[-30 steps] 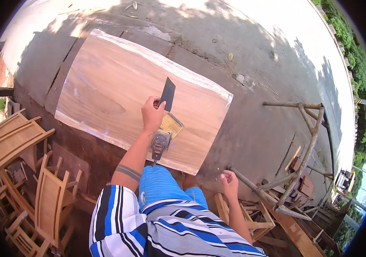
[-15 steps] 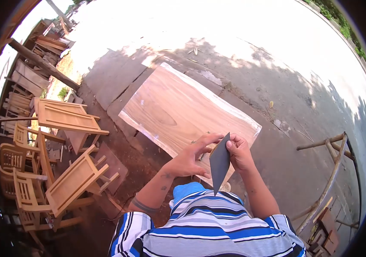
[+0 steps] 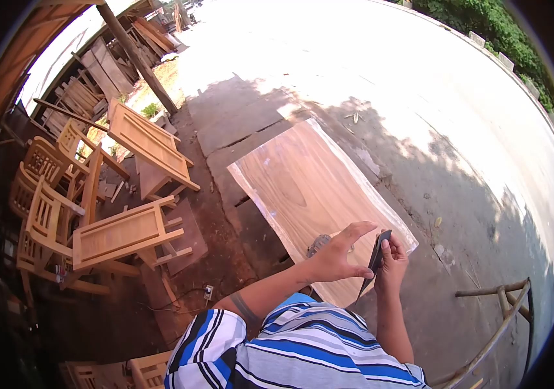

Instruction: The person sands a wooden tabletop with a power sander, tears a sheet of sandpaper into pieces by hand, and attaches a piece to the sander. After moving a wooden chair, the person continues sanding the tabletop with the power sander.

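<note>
Over the near part of the wooden slab (image 3: 296, 172), the thin dark sheet (image 3: 375, 259) is pinched by the right hand's (image 3: 391, 271) fingers, the left hand's (image 3: 330, 260) being spread wide beside it; light, bendable handling is suggested, best gripped by opposite edges.

Pavement (image 3: 329, 55) overexposed by sunlight; leafy shadows (image 3: 445, 152) cast nearby. Furniture corner dimly lit. Strong fisheye curvature and black vignetting noted at edges.
</note>
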`<state>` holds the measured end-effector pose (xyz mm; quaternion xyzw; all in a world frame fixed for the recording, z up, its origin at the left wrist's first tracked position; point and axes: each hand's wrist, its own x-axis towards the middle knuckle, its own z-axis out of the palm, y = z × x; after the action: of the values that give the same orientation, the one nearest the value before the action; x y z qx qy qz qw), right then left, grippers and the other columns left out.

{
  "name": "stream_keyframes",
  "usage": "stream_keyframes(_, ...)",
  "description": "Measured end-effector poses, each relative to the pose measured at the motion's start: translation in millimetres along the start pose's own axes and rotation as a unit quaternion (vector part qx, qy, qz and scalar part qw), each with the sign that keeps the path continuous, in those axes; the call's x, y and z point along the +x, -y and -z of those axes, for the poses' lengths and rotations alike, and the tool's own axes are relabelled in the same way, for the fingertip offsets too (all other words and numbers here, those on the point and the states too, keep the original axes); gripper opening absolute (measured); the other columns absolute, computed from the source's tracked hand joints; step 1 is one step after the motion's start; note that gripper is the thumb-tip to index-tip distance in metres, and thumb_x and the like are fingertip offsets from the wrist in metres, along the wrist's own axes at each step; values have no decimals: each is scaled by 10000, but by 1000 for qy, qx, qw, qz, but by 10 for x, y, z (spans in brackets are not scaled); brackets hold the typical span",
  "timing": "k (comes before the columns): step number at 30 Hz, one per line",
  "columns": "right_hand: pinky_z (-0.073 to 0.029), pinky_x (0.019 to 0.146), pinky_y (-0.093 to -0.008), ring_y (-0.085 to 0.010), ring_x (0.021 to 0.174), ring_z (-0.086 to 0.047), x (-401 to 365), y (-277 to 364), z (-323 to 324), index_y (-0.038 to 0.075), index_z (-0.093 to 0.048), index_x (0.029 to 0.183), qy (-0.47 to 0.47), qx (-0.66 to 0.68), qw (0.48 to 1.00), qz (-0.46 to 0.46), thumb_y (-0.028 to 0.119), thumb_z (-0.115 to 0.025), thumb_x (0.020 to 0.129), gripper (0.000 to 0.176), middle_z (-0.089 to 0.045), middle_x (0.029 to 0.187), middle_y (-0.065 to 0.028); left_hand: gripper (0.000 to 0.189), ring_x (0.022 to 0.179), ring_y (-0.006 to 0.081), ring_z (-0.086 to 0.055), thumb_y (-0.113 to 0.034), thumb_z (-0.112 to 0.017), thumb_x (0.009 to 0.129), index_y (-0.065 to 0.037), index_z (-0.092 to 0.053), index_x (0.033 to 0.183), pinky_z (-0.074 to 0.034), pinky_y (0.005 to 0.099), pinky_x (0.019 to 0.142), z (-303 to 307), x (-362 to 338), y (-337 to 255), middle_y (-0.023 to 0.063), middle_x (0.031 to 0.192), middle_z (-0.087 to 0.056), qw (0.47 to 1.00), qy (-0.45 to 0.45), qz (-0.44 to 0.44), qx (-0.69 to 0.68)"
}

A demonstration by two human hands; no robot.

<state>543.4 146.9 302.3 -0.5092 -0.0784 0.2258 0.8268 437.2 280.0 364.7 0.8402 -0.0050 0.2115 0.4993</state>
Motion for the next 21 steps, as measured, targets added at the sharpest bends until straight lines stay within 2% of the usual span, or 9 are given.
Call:
stream_keyframes(2,-488,798,-246,-114,872,-614,-37,9,-32,-30,-615,1095,-18,-28,999,24,118,-685,869,279,-663,981,-78,827,1243,335,-464,-363,-842,654,-72,-463,1329,-399,406,1020,-19,46,-53,165,1338,-468,998,20,-49,45)
stream_keyframes(6,-487,772,-240,-106,837,-613,-110,115,-138,-27,-628,1049,-47,-52,996,63,142,-674,884,241,-667,942,-69,785,1228,346,-473,-377,-845,644,-65,-489,1270,-405,411,1007,-99,46,0,180,1304,-485,997,-3,-54,55)
stream_keyframes(8,-481,743,-229,-99,803,-606,-95,76,-13,-17,-627,1011,-30,-60,997,45,163,-661,896,217,-662,905,-57,737,1222,340,-479,-383,-844,644,-64,-512,1220,-407,408,1002,-100,53,-17,182,1296,-488,996,-34,-40,67)
stream_keyframes(11,-446,651,-201,-64,708,-561,-6,96,160,21,-598,911,-18,-52,998,33,226,-641,917,209,-627,809,-13,697,1131,320,-536,-400,-838,648,-67,-513,1167,-416,402,970,-27,85,9,178,1225,-530,981,-38,-111,157)
stream_keyframes(14,-396,603,-189,-37,660,-499,83,252,274,43,-573,882,-28,-23,997,63,255,-638,920,224,-588,761,24,575,1014,306,-568,-376,-823,669,-55,-571,1074,-414,405,932,83,117,-65,142,1068,-598,996,33,15,78)
stream_keyframes(17,-419,631,-198,-43,689,-523,138,339,389,51,-568,914,-34,-101,988,108,218,-577,956,172,-587,782,20,393,943,299,-569,-311,-794,710,-43,-627,945,-419,407,881,273,232,-44,105,910,-622,987,125,-32,95)
stream_keyframes(18,-390,642,-185,-27,685,-492,120,394,324,44,-571,896,-50,-87,989,106,237,-630,926,205,-580,758,37,213,921,294,-577,-206,-746,763,-37,-653,854,-432,387,853,344,284,-164,97,857,-634,986,144,-21,85)
stream_keyframes(21,-428,723,-203,-56,769,-538,127,456,355,13,-572,967,-24,-76,993,89,205,-600,944,195,-615,870,-14,143,866,276,-590,-141,-700,804,-41,-664,898,-445,365,822,363,369,-200,96,863,-646,986,168,-12,-1)
